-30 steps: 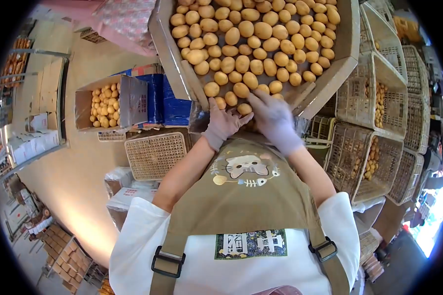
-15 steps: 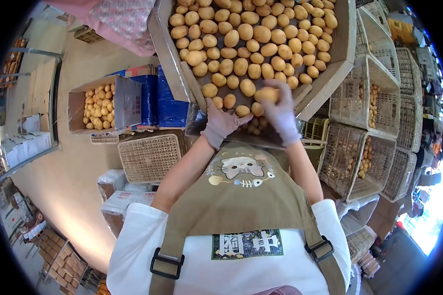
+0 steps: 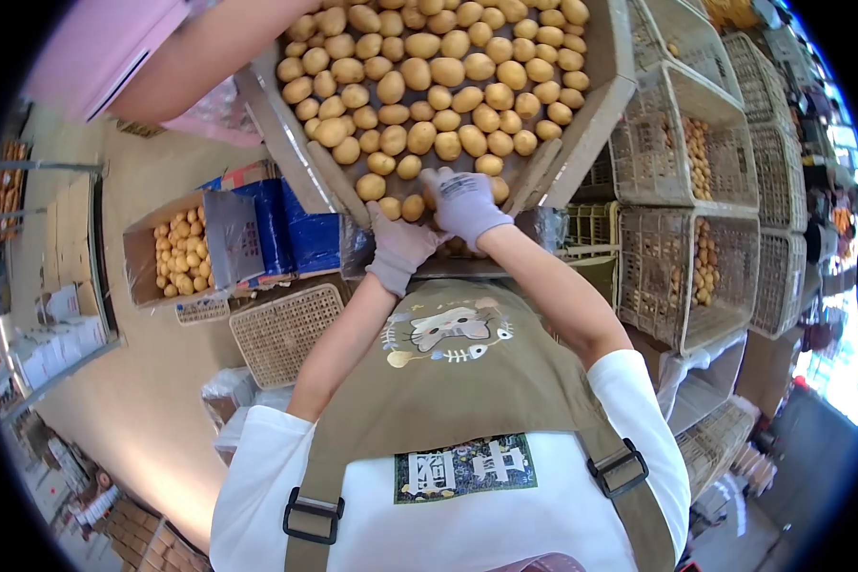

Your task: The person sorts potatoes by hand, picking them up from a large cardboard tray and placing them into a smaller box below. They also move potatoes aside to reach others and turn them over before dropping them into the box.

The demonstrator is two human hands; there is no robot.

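Note:
Many yellow egg-shaped potatoes (image 3: 416,73) lie in a wide tray (image 3: 601,124) that narrows towards my body. My right hand (image 3: 465,204), in a pale glove, reaches into the narrow end, its fingers curled down over a potato that shows only in part. My left hand (image 3: 402,246), gloved too, lies at the tray's mouth with thumb and fingers spread, close beside a potato (image 3: 412,207). Its fingertips almost meet the right wrist. Below both hands, more potatoes show in a dark gap, mostly hidden.
Another person's bare arm (image 3: 210,52) with a pink sleeve (image 3: 110,52) reaches over the tray from upper left. A carton (image 3: 234,238) of potatoes stands left, near an upturned plastic crate (image 3: 286,334). Stacked crates (image 3: 653,276), some holding potatoes, line the right side.
My right hand has moved leftward and down, closer to my left hand; the potato it held up earlier is no longer visible in it. The other person's arm has come in. The view has shifted.

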